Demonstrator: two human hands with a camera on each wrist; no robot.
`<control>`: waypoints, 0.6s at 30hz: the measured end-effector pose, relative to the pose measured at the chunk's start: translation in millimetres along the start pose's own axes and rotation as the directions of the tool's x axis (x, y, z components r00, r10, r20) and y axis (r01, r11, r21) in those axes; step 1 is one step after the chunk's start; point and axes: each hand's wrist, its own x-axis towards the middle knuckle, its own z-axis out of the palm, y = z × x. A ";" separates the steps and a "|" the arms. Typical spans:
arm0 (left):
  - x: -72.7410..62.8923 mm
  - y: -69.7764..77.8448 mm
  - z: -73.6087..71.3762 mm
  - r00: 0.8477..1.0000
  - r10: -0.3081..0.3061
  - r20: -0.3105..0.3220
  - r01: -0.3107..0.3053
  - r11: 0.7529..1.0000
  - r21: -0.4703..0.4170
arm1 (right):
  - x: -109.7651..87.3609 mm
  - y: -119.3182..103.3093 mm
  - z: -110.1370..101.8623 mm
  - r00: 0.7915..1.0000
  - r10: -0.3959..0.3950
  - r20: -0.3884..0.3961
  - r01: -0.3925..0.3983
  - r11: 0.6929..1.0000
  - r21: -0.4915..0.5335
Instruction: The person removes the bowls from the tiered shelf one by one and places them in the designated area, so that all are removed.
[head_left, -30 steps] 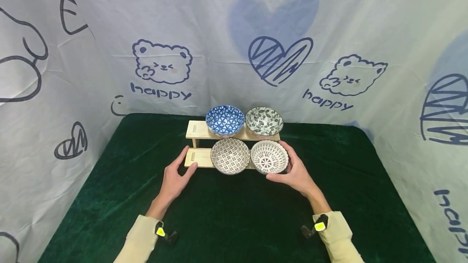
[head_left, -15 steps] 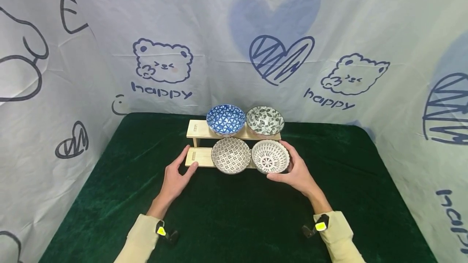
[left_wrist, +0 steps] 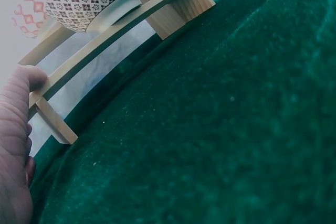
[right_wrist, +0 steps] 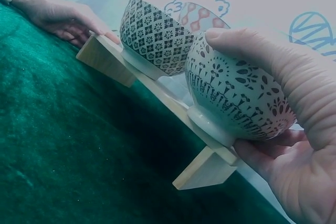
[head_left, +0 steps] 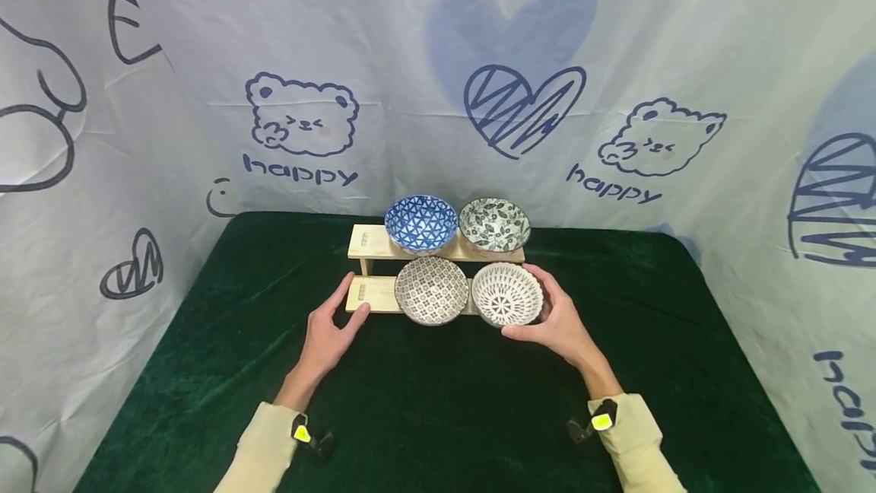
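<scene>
A two-tier wooden rack point(head_left: 372, 294) carries patterned bowls on both levels. On its lower shelf sit a brown-and-white lattice bowl point(head_left: 432, 291) and, to the right, a white bowl with dark petal marks point(head_left: 507, 294). My right hand point(head_left: 557, 326) grips this white bowl, thumb near the rim and fingers by its foot, as the right wrist view point(right_wrist: 294, 98) of the hand shows. At the lower shelf's left end, my left hand point(head_left: 327, 337) holds the rack between thumb and fingers; the thumb point(left_wrist: 34, 77) lies against the shelf edge. Its other fingers are mostly hidden.
The upper shelf bears a blue triangle-patterned bowl point(head_left: 420, 224) and a leaf-patterned bowl point(head_left: 495, 225). A dark green velvet cloth point(head_left: 438, 402) covers the table. White printed curtains point(head_left: 411, 59) stand behind and at both sides.
The white bowl and the right hand have shifted very slightly to the right along the shelf. The left hand and the other bowls stay in place.
</scene>
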 end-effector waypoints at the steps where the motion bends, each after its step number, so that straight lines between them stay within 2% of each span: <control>1: -0.2 -0.1 -0.3 1.000 0.003 0.000 -0.003 1.000 0.001 | -0.3 -0.7 0.3 1.000 0.002 -0.004 -0.002 1.000 -0.004; 18: -0.6 -1.0 -0.3 1.000 0.019 -0.010 -0.019 1.000 -0.006 | -8.5 1.6 2.6 0.996 -0.007 -0.091 0.007 1.000 -0.003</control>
